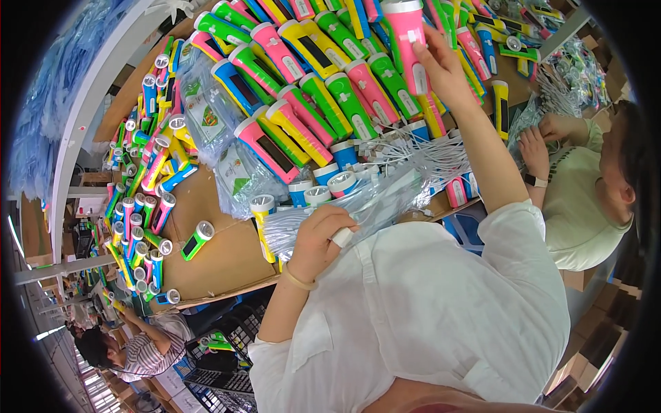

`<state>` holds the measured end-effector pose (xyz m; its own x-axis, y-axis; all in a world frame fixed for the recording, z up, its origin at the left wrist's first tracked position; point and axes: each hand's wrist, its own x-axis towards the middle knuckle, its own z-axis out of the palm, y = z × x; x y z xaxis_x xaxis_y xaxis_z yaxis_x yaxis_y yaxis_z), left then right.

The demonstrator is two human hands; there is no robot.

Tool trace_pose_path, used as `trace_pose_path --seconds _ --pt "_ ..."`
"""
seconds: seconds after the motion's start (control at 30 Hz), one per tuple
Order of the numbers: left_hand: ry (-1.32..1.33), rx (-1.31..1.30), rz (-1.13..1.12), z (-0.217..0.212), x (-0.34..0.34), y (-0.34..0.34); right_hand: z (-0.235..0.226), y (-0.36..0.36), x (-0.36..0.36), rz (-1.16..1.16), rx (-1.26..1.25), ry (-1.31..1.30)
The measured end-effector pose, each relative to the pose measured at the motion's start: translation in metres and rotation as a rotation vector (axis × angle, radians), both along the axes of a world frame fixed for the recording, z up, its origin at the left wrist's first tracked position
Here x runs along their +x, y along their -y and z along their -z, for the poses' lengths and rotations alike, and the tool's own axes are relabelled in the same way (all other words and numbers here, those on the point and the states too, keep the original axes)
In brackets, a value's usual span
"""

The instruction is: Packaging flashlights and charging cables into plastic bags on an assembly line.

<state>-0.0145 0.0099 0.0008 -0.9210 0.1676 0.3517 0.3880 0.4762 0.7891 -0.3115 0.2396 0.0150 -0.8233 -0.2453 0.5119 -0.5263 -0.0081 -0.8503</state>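
Up over the pile, my right hand (441, 65) grips a pink flashlight (407, 45) by its body, with the wide head toward the top. My left hand (320, 241) is close to my body, its fingers closed around a small white block-like piece (342, 237). Clear plastic bags (379, 199) lie against that hand, and whether it grips them too I cannot tell. A bundle of white cables (441, 157) rests between the bags and the pile. Several pink, green, yellow and blue flashlights (349, 103) lie in rows beyond, and others stand lens up (342, 182) nearer me.
More flashlights (141, 237) crowd the left of the cardboard-covered table (227, 255). Packed clear bags (237, 172) sit beside the pile. Black crates (234, 358) stand below the near edge. One co-worker's hands (533, 148) work at right; another person (148, 344) sits at lower left.
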Motion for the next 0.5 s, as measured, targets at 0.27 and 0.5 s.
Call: trace_pose_path --seconds 0.27,0.5 --pt "0.073 0.137 -0.116 0.003 -0.013 0.002 -0.008 0.001 0.132 -0.921 0.14 1.047" --pt "0.026 0.236 -0.272 0.009 -0.01 -0.01 -0.022 0.017 0.162 -0.757 0.565 0.363"
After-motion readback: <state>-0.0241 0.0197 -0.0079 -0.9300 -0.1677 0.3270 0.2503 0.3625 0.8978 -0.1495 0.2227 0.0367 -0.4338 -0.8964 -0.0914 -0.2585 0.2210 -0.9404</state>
